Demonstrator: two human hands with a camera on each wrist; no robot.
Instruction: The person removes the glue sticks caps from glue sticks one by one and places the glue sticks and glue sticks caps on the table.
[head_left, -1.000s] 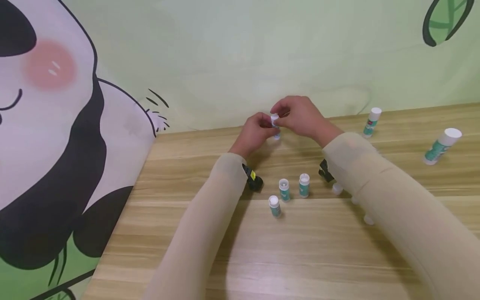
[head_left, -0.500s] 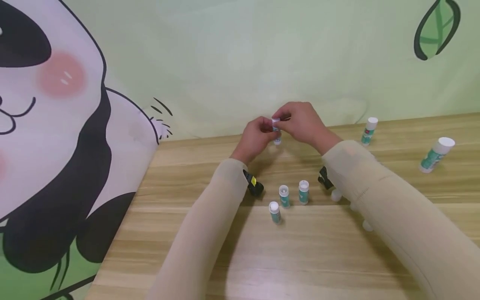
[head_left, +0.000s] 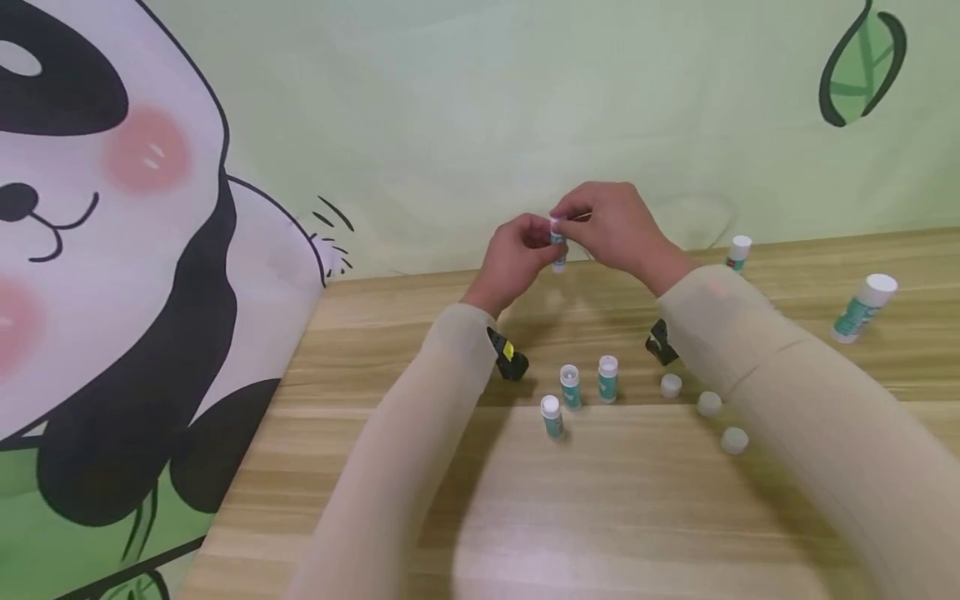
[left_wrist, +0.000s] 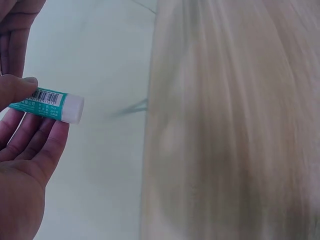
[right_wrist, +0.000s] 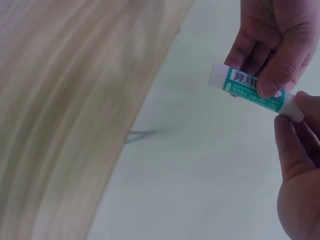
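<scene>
The left hand (head_left: pixel 513 260) is gripping the body of a slim white-and-teal plastic tube (right_wrist: pixel 247 97) near the back edge of the wood-grained table (head_left: pixel 517 517), while the right hand (head_left: pixel 618 227) is pinching its white end between thumb and fingers; whether that end is coming loose, I cannot tell. Judging by three round white plastic caps (head_left: pixel 671 385) lying near three seemingly uncapped white-and-teal tubes (head_left: pixel 572 395), three are apparently done, this one is in progress, and two capped white-and-teal tubes (head_left: pixel 857 318) are standing farther right, seemingly left.
</scene>
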